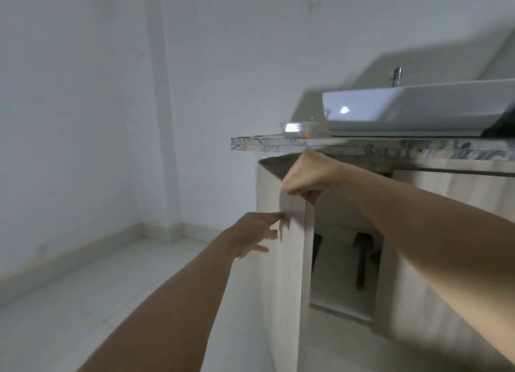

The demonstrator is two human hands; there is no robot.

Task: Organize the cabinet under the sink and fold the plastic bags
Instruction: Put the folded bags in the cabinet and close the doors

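The pale wooden cabinet door (289, 260) under the sink stands swung open toward me. My right hand (305, 176) grips the door's top edge with curled fingers. My left hand (257, 233) reaches to the door's outer face, fingers spread and tips touching it. Behind the door, the cabinet's inside (342, 260) is dim, with dark pipe shapes (362, 260) at the back. No plastic bags are visible.
A white rectangular basin (418, 106) with a chrome tap (395, 77) sits on the marbled countertop (278, 144). A small metal bowl (298, 128) stands at the counter's left end. A closed right-hand door (459, 193), white walls and pale floor tiles (97, 302) surround.
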